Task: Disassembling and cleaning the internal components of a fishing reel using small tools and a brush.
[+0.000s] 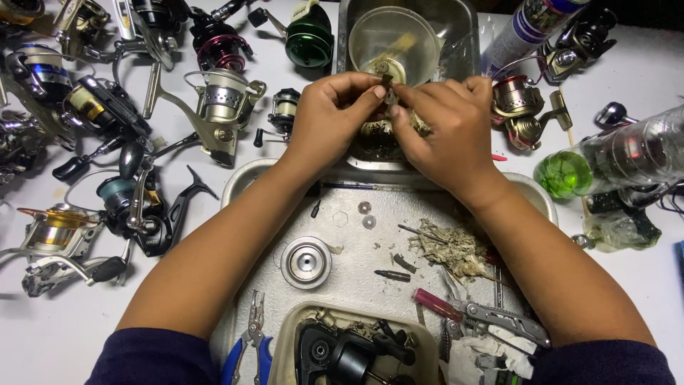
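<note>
Pinching a small dark metal part (385, 87) between the fingertips, the left hand (335, 117) and right hand (445, 132) meet above a grimy reel body (377, 139) that lies just under them. Beyond the hands a metal pan (456, 21) holds a clear plastic bowl (394, 43). Nearer the person, under the forearms, a steel tray (242, 182) carries a round silver spool (306, 262), two small washers (366, 214), a heap of pale fluff (449, 246) and a folding multi-tool (491, 317). Blue-handled pliers (246, 349) lie beside the left forearm. Many fishing reels (107, 142) crowd the white surface (50, 328) left of the left hand; a green bottle (613, 160) lies right of the right hand.
</note>
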